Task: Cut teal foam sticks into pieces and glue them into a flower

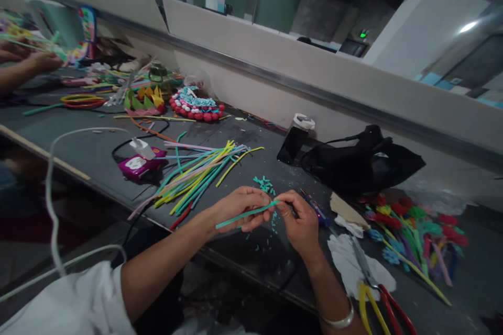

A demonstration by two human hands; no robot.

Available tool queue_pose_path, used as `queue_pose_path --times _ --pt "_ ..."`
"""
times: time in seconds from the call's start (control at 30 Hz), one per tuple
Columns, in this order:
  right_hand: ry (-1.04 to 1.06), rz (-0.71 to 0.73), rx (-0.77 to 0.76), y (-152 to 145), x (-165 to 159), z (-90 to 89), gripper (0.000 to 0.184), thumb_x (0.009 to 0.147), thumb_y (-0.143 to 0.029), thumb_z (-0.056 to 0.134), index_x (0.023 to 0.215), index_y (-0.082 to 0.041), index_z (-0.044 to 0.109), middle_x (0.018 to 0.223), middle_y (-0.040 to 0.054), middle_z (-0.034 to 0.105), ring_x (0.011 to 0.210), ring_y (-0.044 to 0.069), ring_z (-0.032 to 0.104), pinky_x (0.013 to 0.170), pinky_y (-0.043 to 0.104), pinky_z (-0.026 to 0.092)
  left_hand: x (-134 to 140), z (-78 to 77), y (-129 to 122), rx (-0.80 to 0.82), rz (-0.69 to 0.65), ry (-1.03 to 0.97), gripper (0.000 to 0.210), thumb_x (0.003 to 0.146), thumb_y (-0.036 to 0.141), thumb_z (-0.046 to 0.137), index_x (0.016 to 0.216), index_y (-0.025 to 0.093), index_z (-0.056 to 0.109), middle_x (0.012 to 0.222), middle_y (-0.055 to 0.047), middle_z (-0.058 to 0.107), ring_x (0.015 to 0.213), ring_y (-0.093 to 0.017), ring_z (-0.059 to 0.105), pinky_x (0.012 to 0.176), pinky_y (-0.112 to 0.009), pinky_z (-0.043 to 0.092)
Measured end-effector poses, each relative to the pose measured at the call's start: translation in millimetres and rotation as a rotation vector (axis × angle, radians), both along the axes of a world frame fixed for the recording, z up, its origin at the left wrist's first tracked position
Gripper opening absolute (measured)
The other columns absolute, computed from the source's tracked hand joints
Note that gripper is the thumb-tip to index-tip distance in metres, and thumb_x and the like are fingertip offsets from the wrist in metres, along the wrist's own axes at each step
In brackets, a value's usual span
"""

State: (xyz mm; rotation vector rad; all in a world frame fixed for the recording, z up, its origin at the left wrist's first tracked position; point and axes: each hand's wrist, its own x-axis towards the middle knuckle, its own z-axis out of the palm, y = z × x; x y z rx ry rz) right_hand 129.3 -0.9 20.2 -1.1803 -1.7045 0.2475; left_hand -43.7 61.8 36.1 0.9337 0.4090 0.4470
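Both of my hands are closed on a green pipe cleaner (238,218) above the table's front edge. My left hand (249,204) holds it along its length, with one end sticking out to the left past the wrist. The fingertips of my right hand (301,222) pinch its other end, close to the left fingers. Just beyond my hands lie short green clippings (264,185), and more are scattered below. To the left is a loose pile of pipe cleaners (200,172) in yellow, green, pink and blue.
Scissors with yellow and red handles (369,277) lie on crumpled white paper (340,254) at right, near pipe-cleaner flowers (420,235). Behind stand a black bag (353,162) and a phone (293,144). A purple power strip (137,165) sits left. Another person's hands (39,60) work far left.
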Motion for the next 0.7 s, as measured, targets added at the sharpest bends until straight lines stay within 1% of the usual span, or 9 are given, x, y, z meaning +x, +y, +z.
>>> queue_pose_path --times 0.1,0.2,0.27,0.37,0.53,0.7 --pt "-0.003 0.012 -0.013 0.0 0.3 0.3 0.008 0.094 -0.021 0.054 0.090 -0.022 0.061 0.078 -0.0019 0.060 0.073 0.013 0.058 0.070 0.025 0.043 -0.6 -2.1 1.4 0.022 0.009 0.019 0.017 0.079 0.026 0.065 0.075 0.010 0.063 0.065 -0.002 0.062 0.034 -0.003 0.043 0.030 -0.016 0.029" --pt "-0.004 0.033 -0.018 -0.2 0.8 1.1 0.008 0.094 -0.021 0.055 0.090 -0.022 0.062 0.079 -0.0019 0.061 0.074 0.013 0.058 0.071 0.025 0.044 -0.4 -3.6 1.4 -0.005 -0.009 0.010 0.013 0.078 0.022 0.064 0.074 0.010 0.063 0.063 -0.001 0.061 0.034 -0.003 0.040 0.030 -0.015 0.026" --pt "-0.002 0.046 -0.017 -0.5 1.3 1.7 0.008 0.093 -0.020 0.055 0.090 -0.022 0.062 0.080 -0.0019 0.061 0.075 0.013 0.059 0.072 0.025 0.044 -0.5 -3.6 1.4 -0.024 -0.027 -0.002 0.012 0.078 0.021 0.063 0.072 0.010 0.063 0.062 -0.001 0.061 0.033 -0.003 0.041 0.030 -0.015 0.026" --pt "0.002 0.065 -0.015 -0.9 1.9 2.1 0.009 0.093 -0.018 0.055 0.090 -0.022 0.062 0.080 -0.0022 0.061 0.075 0.013 0.058 0.071 0.024 0.044 -1.1 -3.3 1.5 -0.011 -0.044 -0.023 0.013 0.079 0.020 0.062 0.073 0.009 0.064 0.061 -0.002 0.063 0.032 -0.004 0.043 0.030 -0.016 0.029" --pt "0.002 0.098 0.021 -1.3 2.8 2.9 0.009 0.093 -0.017 0.055 0.091 -0.023 0.061 0.082 -0.0016 0.062 0.078 0.013 0.059 0.074 0.026 0.044 -1.3 -5.0 2.5 -0.028 -0.070 -0.039 0.011 0.078 0.020 0.064 0.075 0.009 0.065 0.063 -0.004 0.066 0.033 -0.005 0.045 0.031 -0.016 0.031" --pt "-0.019 0.142 0.047 -1.7 4.2 3.2 0.010 0.094 -0.017 0.053 0.090 -0.023 0.061 0.080 -0.0007 0.061 0.076 0.014 0.058 0.072 0.027 0.044 0.9 -5.3 1.4 -0.044 -0.053 -0.025 0.008 0.074 0.018 0.064 0.073 0.010 0.063 0.061 -0.003 0.065 0.031 -0.003 0.040 0.029 -0.015 0.028"
